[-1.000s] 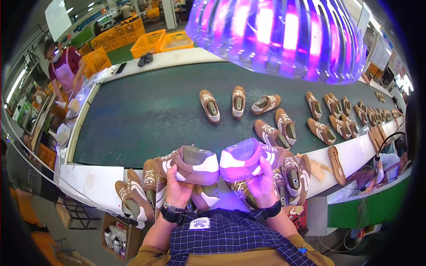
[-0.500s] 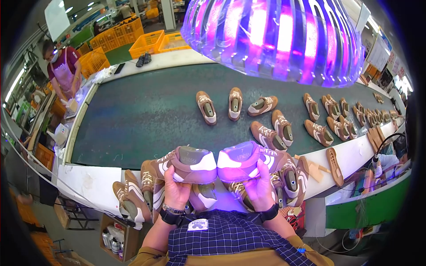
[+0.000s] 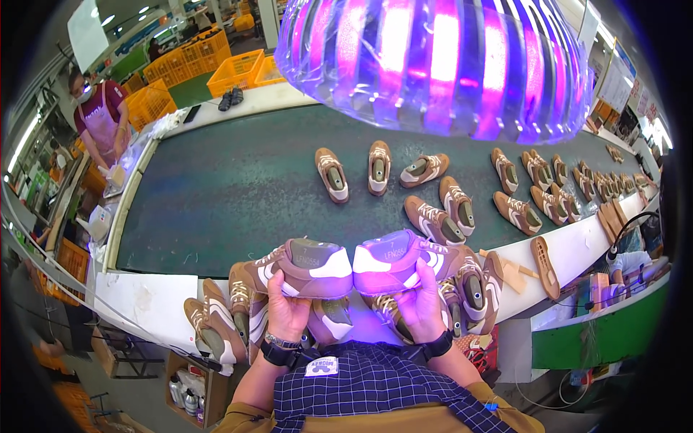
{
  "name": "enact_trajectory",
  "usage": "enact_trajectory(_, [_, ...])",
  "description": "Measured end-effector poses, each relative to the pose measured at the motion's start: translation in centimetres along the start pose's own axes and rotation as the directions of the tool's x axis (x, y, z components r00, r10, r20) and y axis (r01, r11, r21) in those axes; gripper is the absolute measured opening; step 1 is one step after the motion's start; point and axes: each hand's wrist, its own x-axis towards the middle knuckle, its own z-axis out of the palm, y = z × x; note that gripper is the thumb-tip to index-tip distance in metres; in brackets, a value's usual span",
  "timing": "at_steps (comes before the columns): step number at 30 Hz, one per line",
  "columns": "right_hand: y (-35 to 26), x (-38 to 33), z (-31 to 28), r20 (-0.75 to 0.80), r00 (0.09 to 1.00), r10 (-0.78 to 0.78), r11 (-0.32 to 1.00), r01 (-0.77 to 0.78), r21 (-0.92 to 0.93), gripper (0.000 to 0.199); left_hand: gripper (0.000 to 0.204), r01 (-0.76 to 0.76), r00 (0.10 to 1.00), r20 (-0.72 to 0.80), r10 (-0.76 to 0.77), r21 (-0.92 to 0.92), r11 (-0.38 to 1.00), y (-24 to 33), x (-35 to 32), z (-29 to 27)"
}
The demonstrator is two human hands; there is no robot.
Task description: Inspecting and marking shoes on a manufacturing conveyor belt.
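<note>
My left hand [image 3: 289,307] is closed around a brown sneaker [image 3: 296,278] with a white heel patch and a shoe last inside. A matching brown sneaker [image 3: 393,278] is gripped in my right hand [image 3: 421,307], its side tinted violet by the lamp light. Both are held up heel to heel, a narrow gap between the heels, toes pointing outward. Below and beside them, more brown sneakers [image 3: 220,321] stand along the near ledge at the left. Others [image 3: 473,296] crowd the ledge at the right, partly hidden by my hands and the held pair.
A glowing violet ribbed lamp [image 3: 440,65] hangs over the far side of the green conveyor belt [image 3: 216,187]. Several sneakers [image 3: 378,169] stand on the belt. A loose sole [image 3: 544,267] lies on the white ledge [image 3: 148,303]. Beyond the left end, a person [image 3: 105,123] works.
Both hands still hold the sneakers in nearly the same position. The view has shifted slightly, so the lamp and the sneakers on the belt appear a little farther left.
</note>
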Motion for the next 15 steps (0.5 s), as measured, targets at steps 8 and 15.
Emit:
enact_trajectory(8, [-0.5, 0.0, 0.1, 0.000, 0.999, -0.033, 0.998, 0.033, -0.045, 0.032, 0.043, -0.051, 0.998, 0.037, 0.048, 0.080, 0.996, 0.5, -0.6, 0.6])
enact_trajectory(15, [-0.9, 0.0, -0.2, 0.025, 1.000, -0.018, 0.994, 0.021, -0.105, 0.034, 0.044, -0.073, 0.997, 0.028, 0.070, 0.163, 0.984, 1.1, -0.7, 0.6])
